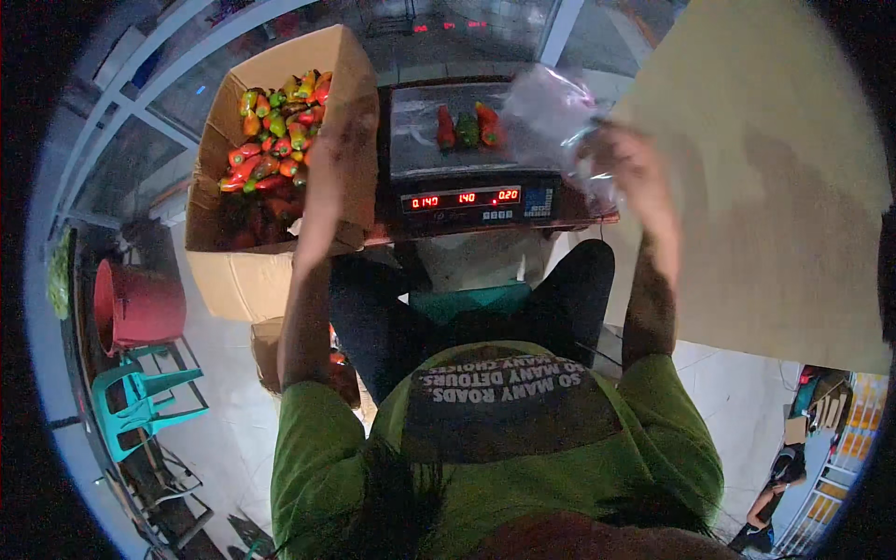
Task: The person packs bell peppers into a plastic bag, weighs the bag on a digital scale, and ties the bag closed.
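Three peppers (489, 128), two red ones with a green one between them, lie on the flat metal plate of a digital scale (415, 163). To the right, a crumpled clear plastic bag (551, 98) overhangs the plate's edge, and my right hand (621, 154) has its fingers closed on it. My left hand (347, 140) is smeared by motion in front of the right wall of a cardboard box (247, 280), so its fingers cannot be made out. Inside the box is a heap of red, green and yellowish peppers (275, 131).
A large tan board or sheet (747, 233) stands on the right. At the lower left are a red bucket (140, 303) and a teal plastic stool (140, 401). Glass panels with metal frames (149, 89) run behind the box. Another person (779, 485) is at the lower right.
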Available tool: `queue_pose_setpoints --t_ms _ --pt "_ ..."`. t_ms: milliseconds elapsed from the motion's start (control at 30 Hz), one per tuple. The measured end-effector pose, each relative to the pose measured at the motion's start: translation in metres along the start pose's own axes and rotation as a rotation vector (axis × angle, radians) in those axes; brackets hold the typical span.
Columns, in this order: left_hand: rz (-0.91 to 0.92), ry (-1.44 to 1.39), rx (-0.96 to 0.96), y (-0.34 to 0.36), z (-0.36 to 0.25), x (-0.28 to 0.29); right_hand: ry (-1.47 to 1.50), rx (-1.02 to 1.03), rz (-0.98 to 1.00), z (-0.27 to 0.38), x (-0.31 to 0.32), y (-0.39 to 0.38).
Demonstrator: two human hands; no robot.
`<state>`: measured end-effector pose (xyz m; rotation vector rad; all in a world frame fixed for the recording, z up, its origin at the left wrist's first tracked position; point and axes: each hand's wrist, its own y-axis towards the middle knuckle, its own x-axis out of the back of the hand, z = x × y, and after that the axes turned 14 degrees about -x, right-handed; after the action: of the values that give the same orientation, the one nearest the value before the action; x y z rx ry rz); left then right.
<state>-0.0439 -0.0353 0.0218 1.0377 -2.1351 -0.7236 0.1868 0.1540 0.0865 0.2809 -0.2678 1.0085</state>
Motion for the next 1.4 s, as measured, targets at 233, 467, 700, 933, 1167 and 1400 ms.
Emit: queue_pose_setpoints --t_ms 233,467,700,933,1167,1400 --pt "0.533 -0.242 0.713 -0.043 -0.046 -0.020 -0.571 0.087 0.160 -0.025 -0.123 -0.014" --pt "0.211 -0.302 0.513 -0.114 0.032 -0.027 -0.410 0.109 0.451 -0.015 -0.128 -0.005" --pt "0.169 -0.631 0.602 -0.099 0.022 -0.010 -1.188 0.526 0.003 -0.119 -0.047 0.108" --pt "0.232 -0.647 0.604 -0.111 0.032 0.001 -1.300 0.674 0.337 -0.131 -0.068 0.146" --pt "0.288 -0.635 0.633 -0.118 0.052 -0.003 -1.081 0.439 0.506 -0.146 -0.074 0.155" --pt "0.371 -0.180 0.654 -0.059 -0.010 0.000 -1.071 0.250 0.588 -0.139 -0.051 0.148"
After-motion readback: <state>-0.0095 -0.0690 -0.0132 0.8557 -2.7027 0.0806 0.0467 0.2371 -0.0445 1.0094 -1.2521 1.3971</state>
